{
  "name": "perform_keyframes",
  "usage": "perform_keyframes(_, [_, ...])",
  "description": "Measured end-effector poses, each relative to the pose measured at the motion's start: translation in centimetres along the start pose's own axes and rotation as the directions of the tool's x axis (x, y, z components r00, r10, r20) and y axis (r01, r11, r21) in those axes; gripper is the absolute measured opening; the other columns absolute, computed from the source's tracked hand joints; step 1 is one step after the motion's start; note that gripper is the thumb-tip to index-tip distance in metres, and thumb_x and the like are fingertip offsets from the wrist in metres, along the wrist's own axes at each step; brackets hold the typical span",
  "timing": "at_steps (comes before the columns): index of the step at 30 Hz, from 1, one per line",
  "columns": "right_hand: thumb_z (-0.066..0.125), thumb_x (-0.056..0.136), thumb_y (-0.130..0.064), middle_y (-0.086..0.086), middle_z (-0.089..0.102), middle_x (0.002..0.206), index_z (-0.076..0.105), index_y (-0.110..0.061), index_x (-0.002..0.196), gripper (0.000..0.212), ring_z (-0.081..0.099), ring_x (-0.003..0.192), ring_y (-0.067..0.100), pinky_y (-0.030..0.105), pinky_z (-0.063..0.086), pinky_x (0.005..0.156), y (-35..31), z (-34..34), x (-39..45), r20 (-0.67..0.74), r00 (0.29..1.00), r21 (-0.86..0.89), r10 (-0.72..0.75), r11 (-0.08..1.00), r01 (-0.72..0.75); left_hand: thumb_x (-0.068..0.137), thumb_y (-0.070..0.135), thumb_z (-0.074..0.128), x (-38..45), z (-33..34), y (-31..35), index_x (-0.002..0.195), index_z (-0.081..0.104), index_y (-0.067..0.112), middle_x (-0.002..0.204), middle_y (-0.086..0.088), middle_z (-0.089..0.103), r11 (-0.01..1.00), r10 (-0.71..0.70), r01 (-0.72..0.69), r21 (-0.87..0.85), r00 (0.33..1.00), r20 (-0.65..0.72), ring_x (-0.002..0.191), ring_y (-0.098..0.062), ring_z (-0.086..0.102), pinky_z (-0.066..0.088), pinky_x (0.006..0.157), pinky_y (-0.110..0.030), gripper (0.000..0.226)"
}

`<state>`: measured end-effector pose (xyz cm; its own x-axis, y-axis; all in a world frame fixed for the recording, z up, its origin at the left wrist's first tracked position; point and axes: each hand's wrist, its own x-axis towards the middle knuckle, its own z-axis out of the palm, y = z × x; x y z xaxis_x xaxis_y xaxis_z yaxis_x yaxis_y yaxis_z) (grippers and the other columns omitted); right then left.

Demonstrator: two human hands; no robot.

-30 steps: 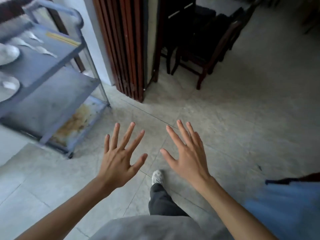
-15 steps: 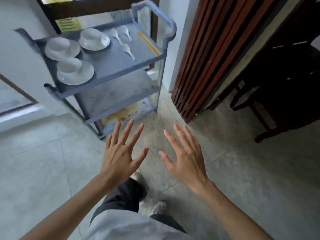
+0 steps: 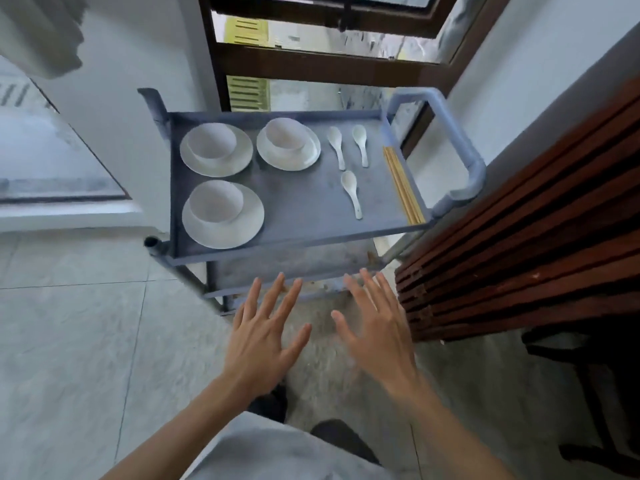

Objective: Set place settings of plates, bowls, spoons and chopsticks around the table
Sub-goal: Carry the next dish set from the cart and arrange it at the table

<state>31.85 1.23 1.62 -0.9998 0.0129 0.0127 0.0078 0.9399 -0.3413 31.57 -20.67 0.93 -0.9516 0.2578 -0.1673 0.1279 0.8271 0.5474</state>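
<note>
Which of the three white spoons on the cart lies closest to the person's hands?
The lone front spoon, nearer the right hand; the other two spoons lie farther back.

Light: soft daylight is admitted through the window (image 3: pixel 311 36) behind the cart (image 3: pixel 301 209); the scene is evenly bright.
Shadows: faint, diffuse; a darker patch is seen at the lower right.
Glare: none marked on the white plates.
Blur: slight motion smear on both hands.
Distortion: wide-angle bending is noted toward the edges.

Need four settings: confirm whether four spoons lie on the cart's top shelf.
No, only three white spoons lie on the cart's top shelf.
</note>
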Motion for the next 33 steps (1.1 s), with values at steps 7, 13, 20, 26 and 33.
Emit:
perform_keyframes(7, [0.062, 0.098, -0.040, 0.001, 0.039, 0.163, 0.046, -0.025, 0.153, 0.059, 0.026, 0.154, 0.020, 0.042, 0.031, 0.122, 3.7, -1.3, 11.7, 0.027, 0.991, 0.125, 0.129, 0.983, -0.131, 0.089, 0.076, 0.016, 11.2, -1.9, 0.9, 0.160, 0.001, 0.044, 0.172, 0.012, -0.002, 0.994, -0.027, 0.033, -0.103, 0.998, 0.063, 0.161, -0.020, -0.009, 0.007, 0.131, -0.045, 0.079])
perform_keyframes(13, [0.058, 0.100, -0.037, 0.000, 0.054, 0.144, 0.054, -0.021, 0.141, 0.045, 0.055, 0.129, 0.021, 0.037, 0.048, 0.100, 10.2, -0.9, 22.1, 0.123, 0.931, 0.209, 0.342, 0.909, -0.362, 0.105, 0.038, 0.052, 21.5, -0.7, 2.6, 0.161, 0.030, 0.019, 0.167, -0.004, 0.032, 0.964, -0.135, 0.147, -0.220, 0.988, 0.068, 0.154, -0.024, 0.029, 0.022, 0.126, -0.040, 0.063])
perform_keyframes(20, [0.055, 0.101, -0.031, 0.006, 0.062, 0.126, 0.061, -0.019, 0.129, 0.031, 0.063, 0.110, 0.027, 0.046, 0.055, 0.091, 16.2, 0.0, 32.3, 0.187, 0.883, 0.119, 0.431, 0.882, -0.456, 0.101, 0.021, 0.061, 32.1, 2.5, 7.7, 0.134, 0.063, 0.010, 0.128, -0.007, 0.071, 0.856, -0.343, 0.362, -0.368, 0.932, 0.120, 0.100, -0.016, 0.066, 0.051, 0.091, -0.031, 0.035])
perform_keyframes(26, [0.053, 0.103, -0.031, 0.003, 0.064, 0.112, 0.063, -0.021, 0.114, 0.018, 0.066, 0.096, 0.026, 0.040, 0.055, 0.080, 19.1, 0.2, 36.3, 0.198, 0.900, 0.027, 0.389, 0.915, -0.402, 0.094, 0.030, 0.068, 38.3, 5.2, 10.6, 0.130, 0.060, 0.015, 0.115, 0.001, 0.069, 0.700, -0.550, 0.552, -0.453, 0.822, 0.151, 0.091, -0.016, 0.068, 0.055, 0.090, -0.039, 0.040])
perform_keyframes(33, [0.054, 0.103, -0.032, 0.000, 0.065, 0.103, 0.060, -0.018, 0.110, 0.017, 0.064, 0.087, 0.020, 0.032, 0.048, 0.069, 19.0, 0.8, 37.7, 0.176, 0.899, -0.038, 0.402, 0.915, -0.402, 0.079, 0.013, 0.081, 40.6, 6.9, 11.1, 0.116, 0.055, 0.006, 0.111, -0.011, 0.055, 0.693, -0.623, 0.594, -0.409, 0.779, 0.075, 0.096, -0.029, 0.059, 0.049, 0.079, -0.040, 0.046])
